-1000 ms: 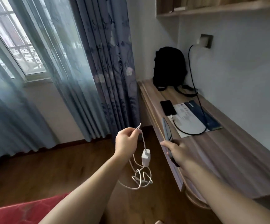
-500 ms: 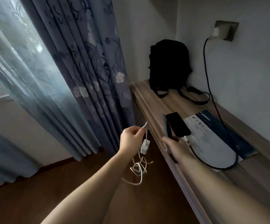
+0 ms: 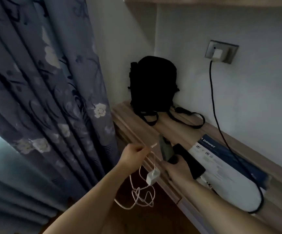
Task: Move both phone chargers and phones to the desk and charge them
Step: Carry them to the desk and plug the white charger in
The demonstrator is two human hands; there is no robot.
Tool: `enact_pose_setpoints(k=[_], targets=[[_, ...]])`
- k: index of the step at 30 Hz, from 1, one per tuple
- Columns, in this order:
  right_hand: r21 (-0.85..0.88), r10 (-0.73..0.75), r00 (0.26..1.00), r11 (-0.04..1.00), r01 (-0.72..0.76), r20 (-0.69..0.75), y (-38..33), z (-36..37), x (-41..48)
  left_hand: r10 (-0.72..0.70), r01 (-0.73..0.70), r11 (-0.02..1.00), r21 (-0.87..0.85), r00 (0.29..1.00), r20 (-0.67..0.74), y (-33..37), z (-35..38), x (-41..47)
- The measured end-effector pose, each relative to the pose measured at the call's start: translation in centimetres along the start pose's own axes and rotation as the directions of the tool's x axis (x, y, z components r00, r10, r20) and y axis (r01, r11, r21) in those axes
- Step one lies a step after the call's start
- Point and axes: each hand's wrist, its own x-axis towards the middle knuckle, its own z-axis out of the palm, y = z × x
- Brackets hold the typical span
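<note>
My left hand point(image 3: 133, 155) pinches the plug end of a white cable point(image 3: 142, 198); its white charger block point(image 3: 152, 178) dangles below, beside the desk's front edge. My right hand point(image 3: 175, 169) grips a dark phone point(image 3: 165, 150) edge-up over the wooden desk point(image 3: 167, 129). A second black phone point(image 3: 190, 161) lies flat on the desk just right of it, plugged into a black cable point(image 3: 216, 105). That cable runs up to a white charger point(image 3: 217, 54) in the wall socket point(image 3: 228, 53).
A black backpack point(image 3: 152, 85) stands at the desk's far end, straps spread on the wood. A white and blue paper point(image 3: 228, 173) lies under the black cable. A flowered blue curtain point(image 3: 49, 98) hangs to the left. A shelf point(image 3: 204, 0) runs above.
I have come closer to the desk. My right hand has carried its phone up over the desk edge beside the lying phone. My left hand has followed with the dangling charger.
</note>
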Motion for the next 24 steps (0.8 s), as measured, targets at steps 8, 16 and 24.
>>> enact_pose_setpoints(k=[8,16,24], targets=[[0.016,0.042,0.990,0.999,-0.040,-0.136,-1.0,1.8,6.2,0.038,-0.044,0.999,0.030,0.981,0.192,1.0,-3.4,8.0],[-0.044,0.072,0.973,0.996,-0.083,-0.219,-1.8,4.6,12.4,0.025,-0.048,0.991,0.121,0.982,0.186,-0.6,-4.8,14.4],[-0.101,0.170,0.945,0.973,-0.205,-0.278,-3.5,7.0,16.5,0.092,-0.171,0.968,0.181,0.921,0.379,-2.0,-6.7,20.8]])
